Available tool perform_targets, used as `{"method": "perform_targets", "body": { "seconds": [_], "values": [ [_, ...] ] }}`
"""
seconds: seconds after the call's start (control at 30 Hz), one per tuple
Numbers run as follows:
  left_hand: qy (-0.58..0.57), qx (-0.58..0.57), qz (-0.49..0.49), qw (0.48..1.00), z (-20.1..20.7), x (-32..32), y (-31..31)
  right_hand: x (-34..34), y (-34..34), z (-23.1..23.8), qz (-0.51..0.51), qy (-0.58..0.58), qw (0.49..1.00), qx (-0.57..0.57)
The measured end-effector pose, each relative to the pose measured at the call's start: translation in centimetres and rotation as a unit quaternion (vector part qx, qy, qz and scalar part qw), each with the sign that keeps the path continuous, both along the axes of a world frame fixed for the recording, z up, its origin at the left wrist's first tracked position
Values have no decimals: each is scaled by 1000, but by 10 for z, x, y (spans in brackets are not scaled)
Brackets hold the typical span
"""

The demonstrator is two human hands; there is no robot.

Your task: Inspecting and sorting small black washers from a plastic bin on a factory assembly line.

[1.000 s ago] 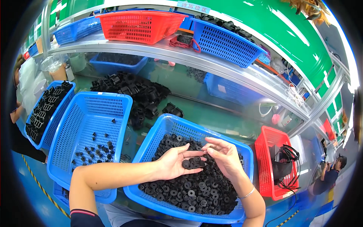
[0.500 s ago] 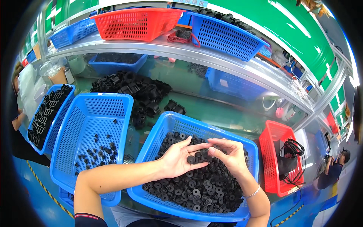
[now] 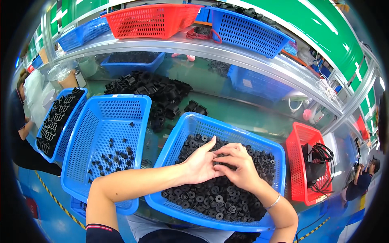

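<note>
Both my hands meet above a blue perforated basket (image 3: 194, 116) heaped with small round black rubber grommets (image 3: 219, 199), many with a flange and a centre hole. My left hand (image 3: 199, 165) is turned palm up, thumb raised, its fingers curled behind my right one. My right hand (image 3: 240, 168) pinches toward the left fingers from the other side. A bit of dark grommet shows between the two hands; how many pieces they hold is hidden. A second blue basket (image 3: 115, 115) on the left has several small black pieces (image 3: 117, 157) scattered over its floor.
Behind the baskets lies a pile of black moulded parts (image 3: 158, 91). At far left stands a blue tray of black parts (image 3: 58, 119); at right, a red basket (image 3: 292, 162) with black cables. A metal-edged shelf (image 3: 194, 48) with baskets crosses above. People are at both sides.
My right fingers have closed in over my left fingers, covering the grommets that showed on the left hand. The view has shifted slightly, so everything sits a little further right.
</note>
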State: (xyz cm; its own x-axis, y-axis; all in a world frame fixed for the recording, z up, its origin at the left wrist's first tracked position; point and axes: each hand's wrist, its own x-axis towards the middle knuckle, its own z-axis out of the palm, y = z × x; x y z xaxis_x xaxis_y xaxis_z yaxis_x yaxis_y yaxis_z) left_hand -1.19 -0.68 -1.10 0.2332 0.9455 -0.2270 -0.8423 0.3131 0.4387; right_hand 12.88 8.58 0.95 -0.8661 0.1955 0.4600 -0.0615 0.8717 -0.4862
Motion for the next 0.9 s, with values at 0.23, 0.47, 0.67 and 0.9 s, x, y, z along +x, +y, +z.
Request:
{"method": "perform_targets", "body": {
  "seconds": [0.23, 0.47, 0.67, 0.9],
  "values": [
    [-2, -43, 7, 999, 1, -1, 4, 6, 16, 4, -43, 23, 900, -434],
    [78, -58, -16, 995, -5, -5, 4, 1, 18, 4, -32, 39, 912, -408],
    [105, -61, -73, 990, -3, -9, 2, 5, 24, 7, -9, 13, 952, -307],
    [85, -92, -13, 992, -9, -8, 7, 13, 39, -29, -198, -190, 948, 160]
  ]
}}
